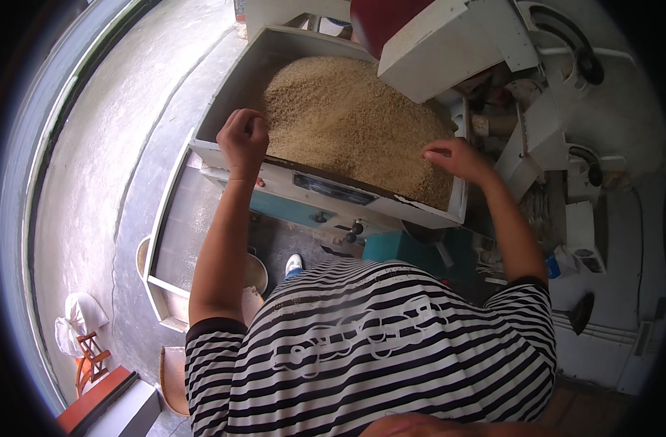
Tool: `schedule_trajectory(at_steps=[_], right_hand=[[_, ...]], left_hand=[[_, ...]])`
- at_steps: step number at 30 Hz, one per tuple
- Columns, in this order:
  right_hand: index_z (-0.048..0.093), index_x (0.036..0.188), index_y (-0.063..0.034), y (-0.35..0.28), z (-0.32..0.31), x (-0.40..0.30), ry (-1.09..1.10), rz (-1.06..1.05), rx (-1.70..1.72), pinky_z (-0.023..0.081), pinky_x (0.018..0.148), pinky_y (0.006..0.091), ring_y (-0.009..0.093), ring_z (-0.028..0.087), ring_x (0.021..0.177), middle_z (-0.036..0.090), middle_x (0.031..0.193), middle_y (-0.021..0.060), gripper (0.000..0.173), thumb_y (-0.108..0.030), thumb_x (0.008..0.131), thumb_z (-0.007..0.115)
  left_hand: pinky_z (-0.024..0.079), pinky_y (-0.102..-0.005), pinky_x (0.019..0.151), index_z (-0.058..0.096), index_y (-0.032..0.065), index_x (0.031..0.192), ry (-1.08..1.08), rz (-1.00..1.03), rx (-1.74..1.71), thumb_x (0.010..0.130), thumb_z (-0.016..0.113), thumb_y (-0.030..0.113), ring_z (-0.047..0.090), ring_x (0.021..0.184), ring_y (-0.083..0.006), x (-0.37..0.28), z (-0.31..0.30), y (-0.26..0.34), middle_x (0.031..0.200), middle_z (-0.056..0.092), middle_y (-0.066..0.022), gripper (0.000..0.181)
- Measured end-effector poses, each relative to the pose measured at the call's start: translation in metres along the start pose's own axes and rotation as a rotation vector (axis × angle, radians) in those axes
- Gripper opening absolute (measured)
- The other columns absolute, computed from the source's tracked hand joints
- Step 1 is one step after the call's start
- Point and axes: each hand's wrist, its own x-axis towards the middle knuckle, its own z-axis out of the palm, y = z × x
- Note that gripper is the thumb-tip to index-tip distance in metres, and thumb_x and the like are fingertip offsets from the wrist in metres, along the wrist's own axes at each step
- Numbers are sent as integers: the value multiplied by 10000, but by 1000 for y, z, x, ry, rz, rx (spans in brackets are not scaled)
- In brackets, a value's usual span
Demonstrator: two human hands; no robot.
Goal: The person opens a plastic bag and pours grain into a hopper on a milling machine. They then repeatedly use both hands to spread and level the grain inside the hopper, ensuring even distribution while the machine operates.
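Observation:
A heap of husked-looking grain fills much of a pale metal hopper in front of me. My left hand is over the hopper's left front corner, its fingers curled in; whether grain is inside the fist is hidden. Above the grain near the right front corner, my right hand has its thumb and fingers close together. I cannot tell whether those fingertips touch the grain or hold any of it.
A white metal chute juts over the hopper's far right. Black knobs stick out below its front wall. A framed screen tray slopes down at left, near a round container. A white sack lies on the floor.

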Motion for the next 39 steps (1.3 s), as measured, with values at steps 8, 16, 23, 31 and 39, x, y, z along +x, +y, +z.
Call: schedule_trajectory(at_steps=[8, 16, 23, 31, 39], right_hand=[[439, 1281, -68, -116, 139, 157, -75, -786, -42, 290, 1043, 364, 292, 363, 1255, 383, 1356, 159, 494, -302, 861, 554], [650, 1042, -131, -182, 185, 268, 51, -414, -974, 200, 1052, 475, 242, 433, 1176, 574, 1134, 112, 337, -311, 807, 488], [616, 1127, -110, -121, 163, 275, 75, -28, -1157, 238, 1026, 469, 301, 436, 1167, 560, 1177, 103, 340, -265, 852, 489], [569, 1158, -40, -53, 129, 248, -416, -8, -1084, 321, 948, 573, 363, 458, 1153, 516, 1233, 165, 381, -158, 795, 578], [414, 1310, -115, 37, 98, 160, 124, -111, -585, 321, 1009, 439, 315, 404, 1217, 365, 1369, 138, 547, -405, 849, 457]], left_hand=[[400, -281, 487, 580, 26, 680, -22, -23, 36, 712, 546, 8, 502, 491, -178, -2, -3, -3, 626, 546, -87, 50], [371, -261, 461, 585, 30, 665, -11, 18, 49, 695, 502, -38, 476, 476, -144, -1, 2, 1, 620, 538, -66, 112], [386, -246, 500, 612, 22, 698, -56, -53, 88, 740, 515, 4, 474, 508, -112, -4, -4, -3, 608, 541, -55, 108], [411, -261, 516, 606, 14, 692, -79, -20, 103, 730, 521, 8, 519, 521, -142, -1, 2, -1, 630, 566, -85, 92], [423, -328, 501, 579, 31, 664, -65, 43, 115, 712, 524, 22, 544, 526, -259, 3, 11, 1, 636, 557, -113, 73]])
